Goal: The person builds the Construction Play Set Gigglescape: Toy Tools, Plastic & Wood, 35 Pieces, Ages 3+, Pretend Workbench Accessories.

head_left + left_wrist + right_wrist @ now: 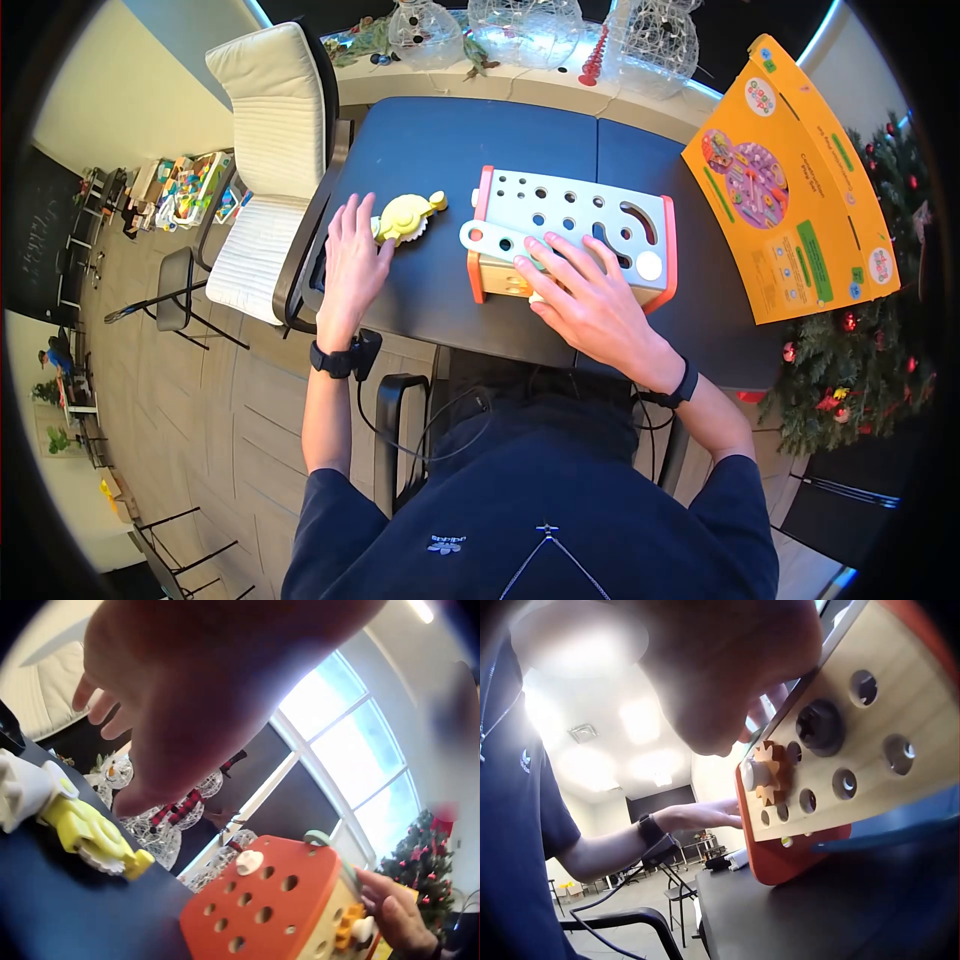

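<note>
On the table stands a wooden toy workbench (570,205) with red end panels and a pale top full of holes. My right hand (590,295) rests over its near top edge, fingers stretched across a pale green strip (490,238) with holes. An orange gear (771,772) and a dark screw (819,727) sit on the wooden side below that hand. My left hand (355,260), fingers extended, hovers at the left beside a yellow toy (408,217) with a white toothed disc. Nothing shows in its grasp. In the left wrist view, a white knob (250,862) sticks out of the red end.
A large orange cardboard box (800,190) stands at the right of the dark table (480,130), before a decorated Christmas tree (850,390). A white padded chair (265,150) is at the left edge. Wire snowmen (650,45) line the ledge behind.
</note>
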Motion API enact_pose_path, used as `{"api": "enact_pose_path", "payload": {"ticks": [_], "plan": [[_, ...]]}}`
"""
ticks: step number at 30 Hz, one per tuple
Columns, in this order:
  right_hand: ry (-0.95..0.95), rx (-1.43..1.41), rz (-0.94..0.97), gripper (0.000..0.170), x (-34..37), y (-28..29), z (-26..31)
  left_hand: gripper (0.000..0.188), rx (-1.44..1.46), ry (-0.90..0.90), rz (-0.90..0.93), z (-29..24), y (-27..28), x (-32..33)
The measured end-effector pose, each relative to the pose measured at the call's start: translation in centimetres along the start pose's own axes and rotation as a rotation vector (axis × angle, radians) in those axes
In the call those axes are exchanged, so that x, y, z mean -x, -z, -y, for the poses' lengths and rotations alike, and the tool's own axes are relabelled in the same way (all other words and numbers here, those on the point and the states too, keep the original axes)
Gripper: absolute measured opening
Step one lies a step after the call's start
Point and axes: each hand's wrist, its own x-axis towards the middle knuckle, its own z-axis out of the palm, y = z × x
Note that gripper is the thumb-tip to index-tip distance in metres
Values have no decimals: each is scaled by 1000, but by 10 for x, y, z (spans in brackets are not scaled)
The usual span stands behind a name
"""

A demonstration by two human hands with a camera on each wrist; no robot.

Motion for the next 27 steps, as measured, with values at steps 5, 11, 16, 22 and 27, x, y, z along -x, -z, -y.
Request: {"api": "enact_pose_path", "payload": {"ticks": [5,11,16,22,27], "plan": [[-3,2,-20,53,-1,-2,0,71,-135,130,219,17,-10,-3],[-20,-18,-36,54,-3,-3,0,58,-128,185,317,35,-31,-23],[-24,-23,-37,57,-2,-2,2,49,185,271,438,32,-20,-62],[-24,-12,-34,59,-2,-3,4,46,965,92,172,-31,12,-98],[-36,-27,-25,61,-3,0,5,46,750,-321,35,-78,44,-109]]}}
